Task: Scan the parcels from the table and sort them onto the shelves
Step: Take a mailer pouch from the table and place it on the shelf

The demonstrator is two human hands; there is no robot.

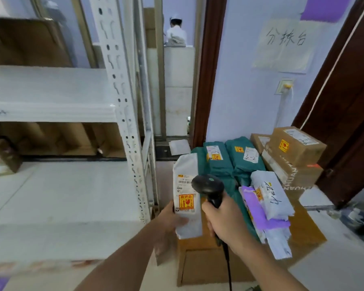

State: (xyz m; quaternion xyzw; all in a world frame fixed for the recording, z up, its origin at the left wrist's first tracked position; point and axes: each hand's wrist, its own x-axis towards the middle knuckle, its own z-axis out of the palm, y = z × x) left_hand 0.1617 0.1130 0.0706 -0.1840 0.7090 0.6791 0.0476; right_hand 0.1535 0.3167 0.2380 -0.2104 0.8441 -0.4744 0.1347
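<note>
The left hand point(168, 219) grips a flat white plastic mailer parcel point(186, 196) by its lower left edge, fingers behind it and the thumb at the front edge, so that the printed face is tipped up toward the camera and toward the scanner. Held this way, the shipping label stays uncovered, which looks deliberate: the barcode has to be open to the reader. The right hand point(223, 219) is wrapped around the handle of a black handheld barcode scanner point(208, 186), whose rounded head sits just right of the parcel's label and partly overlaps it. A dark cord point(227, 261) runs down from the handle past the wrist. I judge the scan step to be in hand, with shelving yet to follow.

The parcel is tall, narrow and slightly crumpled, with a white label near its middle and a yellow and red fragile sticker point(185, 202) below it. It hangs in the air near the person, between the shelf post and the pile on the right.

That pile rests on a brown cardboard-covered table point(200, 263): green plastic mailer bags point(231, 160) at the far side, brown cardboard boxes point(296, 145) stacked at the far right, and pale grey and purple soft mailers point(267, 204) nearer. They appear to be waiting their turn.

On the left stands a white metal shelving unit point(118, 97) with pale boards, close enough to take the parcel once it is read.
</note>
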